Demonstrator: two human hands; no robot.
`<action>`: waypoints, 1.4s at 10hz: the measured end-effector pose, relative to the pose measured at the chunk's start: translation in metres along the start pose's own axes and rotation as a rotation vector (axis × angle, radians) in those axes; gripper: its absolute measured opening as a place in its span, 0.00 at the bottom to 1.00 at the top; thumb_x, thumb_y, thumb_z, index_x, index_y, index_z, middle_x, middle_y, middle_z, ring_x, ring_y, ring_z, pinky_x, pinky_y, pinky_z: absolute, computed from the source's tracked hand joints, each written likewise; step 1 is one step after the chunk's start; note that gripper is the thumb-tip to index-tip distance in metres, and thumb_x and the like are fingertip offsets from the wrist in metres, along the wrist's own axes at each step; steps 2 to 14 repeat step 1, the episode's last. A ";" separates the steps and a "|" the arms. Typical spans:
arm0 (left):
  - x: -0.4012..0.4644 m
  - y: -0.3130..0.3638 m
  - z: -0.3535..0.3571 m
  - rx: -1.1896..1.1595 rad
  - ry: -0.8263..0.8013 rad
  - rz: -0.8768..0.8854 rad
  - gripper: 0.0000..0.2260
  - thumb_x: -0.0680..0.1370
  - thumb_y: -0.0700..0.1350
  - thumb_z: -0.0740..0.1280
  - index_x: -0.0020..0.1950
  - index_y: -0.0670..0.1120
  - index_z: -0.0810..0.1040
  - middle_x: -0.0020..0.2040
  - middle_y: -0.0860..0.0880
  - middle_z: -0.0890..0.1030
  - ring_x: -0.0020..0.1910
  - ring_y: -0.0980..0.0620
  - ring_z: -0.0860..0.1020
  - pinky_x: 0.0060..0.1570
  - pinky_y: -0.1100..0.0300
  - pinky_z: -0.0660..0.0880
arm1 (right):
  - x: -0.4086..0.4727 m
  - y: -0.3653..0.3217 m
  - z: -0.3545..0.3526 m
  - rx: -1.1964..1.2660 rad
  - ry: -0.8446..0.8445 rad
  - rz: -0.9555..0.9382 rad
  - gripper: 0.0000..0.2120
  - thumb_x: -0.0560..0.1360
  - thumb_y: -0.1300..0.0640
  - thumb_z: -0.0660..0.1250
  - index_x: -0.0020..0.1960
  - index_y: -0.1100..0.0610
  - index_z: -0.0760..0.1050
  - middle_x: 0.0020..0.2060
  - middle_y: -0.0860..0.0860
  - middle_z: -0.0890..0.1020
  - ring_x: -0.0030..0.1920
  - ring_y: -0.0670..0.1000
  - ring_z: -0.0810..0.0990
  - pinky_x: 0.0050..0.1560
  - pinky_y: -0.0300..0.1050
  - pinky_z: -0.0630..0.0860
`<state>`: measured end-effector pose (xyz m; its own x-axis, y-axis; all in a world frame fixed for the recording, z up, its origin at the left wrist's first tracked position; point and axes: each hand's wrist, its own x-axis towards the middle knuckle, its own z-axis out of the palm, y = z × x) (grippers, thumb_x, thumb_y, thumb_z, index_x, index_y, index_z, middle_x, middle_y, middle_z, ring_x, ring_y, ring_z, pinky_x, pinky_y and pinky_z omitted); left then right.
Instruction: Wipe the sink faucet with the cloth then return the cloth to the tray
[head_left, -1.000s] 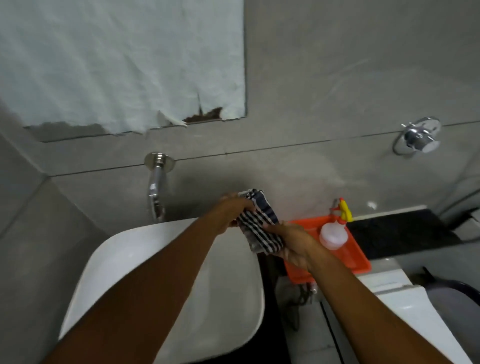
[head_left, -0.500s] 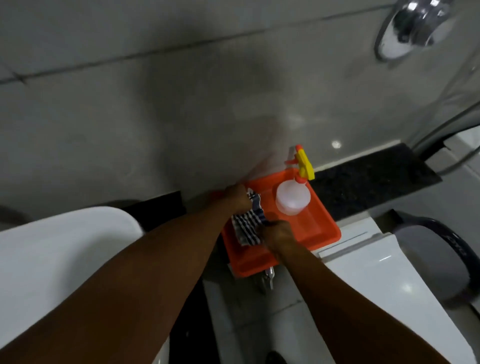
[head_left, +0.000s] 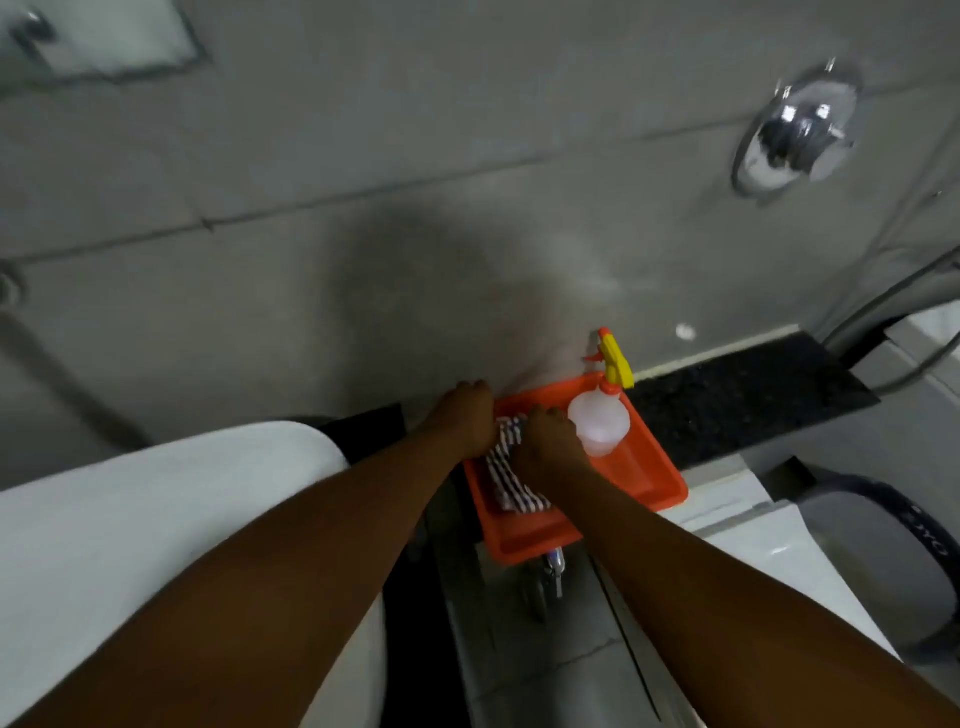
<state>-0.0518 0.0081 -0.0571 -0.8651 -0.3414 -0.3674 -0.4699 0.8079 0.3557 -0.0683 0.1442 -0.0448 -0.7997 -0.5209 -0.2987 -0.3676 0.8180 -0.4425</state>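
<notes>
Dim, flat indoor light leaves the grey tiled wall (head_left: 467, 130) murky, with a soft dark shadow pooled just above the bright orange plastic tray (head_left: 654, 483). The round chrome wall fitting (head_left: 795, 137) catches small glints. Everything looks slightly smeared, and straight lines bow towards the edges.

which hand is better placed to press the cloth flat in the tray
Probably the right hand: it sits over the middle of the checked cloth inside the orange tray. The left hand is at the tray's far-left edge.

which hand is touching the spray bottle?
The right hand: its knuckles meet the spray bottle. The left hand sits at the tray's far-left corner, on the cloth.
</notes>
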 end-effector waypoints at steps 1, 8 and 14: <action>-0.049 -0.004 -0.072 -0.028 0.099 0.074 0.26 0.75 0.44 0.69 0.72 0.39 0.68 0.68 0.37 0.73 0.65 0.39 0.75 0.63 0.47 0.75 | -0.018 -0.054 -0.058 -0.061 0.185 -0.134 0.23 0.75 0.58 0.65 0.68 0.63 0.68 0.63 0.62 0.73 0.62 0.63 0.73 0.61 0.55 0.74; -0.049 -0.004 -0.072 -0.028 0.099 0.074 0.26 0.75 0.44 0.69 0.72 0.39 0.68 0.68 0.37 0.73 0.65 0.39 0.75 0.63 0.47 0.75 | -0.018 -0.054 -0.058 -0.061 0.185 -0.134 0.23 0.75 0.58 0.65 0.68 0.63 0.68 0.63 0.62 0.73 0.62 0.63 0.73 0.61 0.55 0.74; -0.049 -0.004 -0.072 -0.028 0.099 0.074 0.26 0.75 0.44 0.69 0.72 0.39 0.68 0.68 0.37 0.73 0.65 0.39 0.75 0.63 0.47 0.75 | -0.018 -0.054 -0.058 -0.061 0.185 -0.134 0.23 0.75 0.58 0.65 0.68 0.63 0.68 0.63 0.62 0.73 0.62 0.63 0.73 0.61 0.55 0.74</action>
